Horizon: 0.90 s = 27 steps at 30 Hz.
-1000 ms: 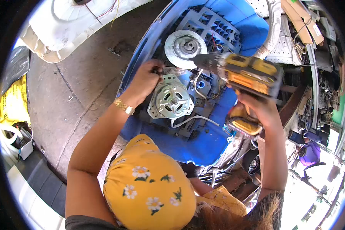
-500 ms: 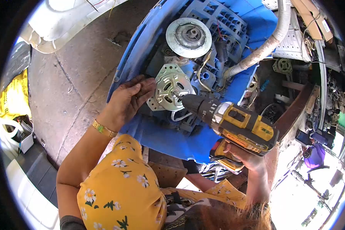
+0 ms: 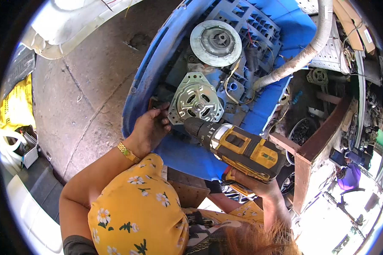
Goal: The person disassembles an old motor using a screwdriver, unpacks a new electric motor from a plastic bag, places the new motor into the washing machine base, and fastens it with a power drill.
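Note:
A blue washing machine base (image 3: 187, 153) lies on its side with its underside facing me. A silver motor (image 3: 196, 102) is bolted in its middle, and a round silver pulley (image 3: 216, 37) sits above it. My right hand (image 3: 249, 180) grips the handle of a yellow and black cordless drill (image 3: 236, 146), whose chuck points at the motor's lower left corner. My left hand (image 3: 151, 127) rests on the base just left of the motor, fingers bent against its lower left edge. Whether it pinches anything is hidden.
A grey corrugated hose (image 3: 304, 51) curves down the right side of the base. A brown wooden bench (image 3: 319, 144) with metal parts stands at the right. White plastic housing (image 3: 76, 25) lies at the upper left on the concrete floor (image 3: 85, 97). Yellow bag (image 3: 15, 106) at far left.
The drill dropped from beside the pulley to the motor's lower left corner. My left hand slid from the motor's upper left down to its lower left edge.

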Each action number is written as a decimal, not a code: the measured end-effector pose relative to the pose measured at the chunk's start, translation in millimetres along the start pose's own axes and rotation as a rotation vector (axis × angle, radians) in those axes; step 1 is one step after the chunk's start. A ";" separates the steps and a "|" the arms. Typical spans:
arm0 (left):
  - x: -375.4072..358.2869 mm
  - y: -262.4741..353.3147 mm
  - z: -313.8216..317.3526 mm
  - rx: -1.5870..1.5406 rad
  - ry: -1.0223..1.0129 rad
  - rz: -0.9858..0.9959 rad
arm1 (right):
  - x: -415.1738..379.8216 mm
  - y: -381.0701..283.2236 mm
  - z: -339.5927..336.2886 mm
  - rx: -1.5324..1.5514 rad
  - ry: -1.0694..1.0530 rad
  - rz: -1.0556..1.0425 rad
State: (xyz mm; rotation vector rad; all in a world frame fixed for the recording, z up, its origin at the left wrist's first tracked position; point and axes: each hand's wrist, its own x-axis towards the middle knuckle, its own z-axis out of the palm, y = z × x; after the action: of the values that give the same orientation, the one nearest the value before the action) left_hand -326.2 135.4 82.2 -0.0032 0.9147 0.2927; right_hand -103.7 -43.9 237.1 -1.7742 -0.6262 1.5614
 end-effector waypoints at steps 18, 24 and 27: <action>-1.2 -17.8 3.6 -0.118 0.094 -0.261 | 27.3 -14.8 16.7 -0.774 -0.081 -0.573; 3.3 -19.4 -2.0 -0.087 0.025 -0.314 | 33.4 -9.5 21.1 -0.814 -0.050 -0.619; 3.1 -17.9 0.7 -0.093 0.065 -0.323 | 35.2 -8.2 22.8 -0.807 -0.051 -0.624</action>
State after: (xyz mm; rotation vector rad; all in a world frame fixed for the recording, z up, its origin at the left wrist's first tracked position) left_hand -319.4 119.1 78.1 -0.2453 0.9484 0.0349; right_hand -119.7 -8.5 219.2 -1.7823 -1.8204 0.9611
